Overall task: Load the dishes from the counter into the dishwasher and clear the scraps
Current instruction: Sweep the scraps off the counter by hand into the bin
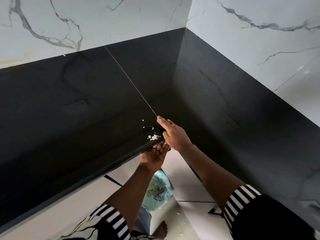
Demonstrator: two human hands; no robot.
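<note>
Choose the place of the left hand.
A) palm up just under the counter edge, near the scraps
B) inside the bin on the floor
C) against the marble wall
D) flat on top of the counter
A: the left hand is palm up below the edge of the counter, just beneath the white scraps; the right hand rests on top.

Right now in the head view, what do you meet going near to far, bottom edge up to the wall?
Bare foot → green bin → left hand cupped below the edge of the black counter → white scraps on top → marble wall.
</note>
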